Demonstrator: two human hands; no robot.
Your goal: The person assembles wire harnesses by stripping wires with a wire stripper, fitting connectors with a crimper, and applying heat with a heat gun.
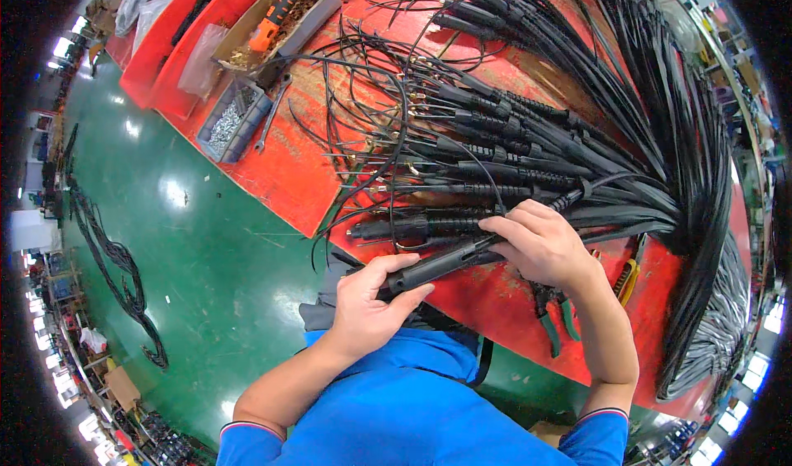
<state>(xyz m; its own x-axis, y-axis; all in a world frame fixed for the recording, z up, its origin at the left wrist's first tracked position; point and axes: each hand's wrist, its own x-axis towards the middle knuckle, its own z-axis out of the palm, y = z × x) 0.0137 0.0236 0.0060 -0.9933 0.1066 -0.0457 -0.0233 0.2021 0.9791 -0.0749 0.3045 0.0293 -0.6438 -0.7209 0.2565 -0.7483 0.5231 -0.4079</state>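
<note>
Across the front of my body lies a black tubular plastic handle [441, 261], slightly tilted, its right end higher. My left hand [367, 308] grips its left end between thumb and fingers, beside a small round hole. My right hand [540, 245] is closed round the other end, and its fingers hide that part. A black ribbed cable sleeve [568, 200] shows just above the right hand. Right behind the handle, many black cables with ribbed sleeves [487, 173] lie in a bundle, their thin wires and metal tips [384, 165] pointing left.
The worktop [289, 169] is worn red. Green-handled pliers [554, 322] and a yellow-handled tool [629, 278] lie right of my hands. Farther left are a grey bin of small metal parts [231, 120], a wrench [272, 111], an orange-black tool [276, 16] and red bins [165, 70].
</note>
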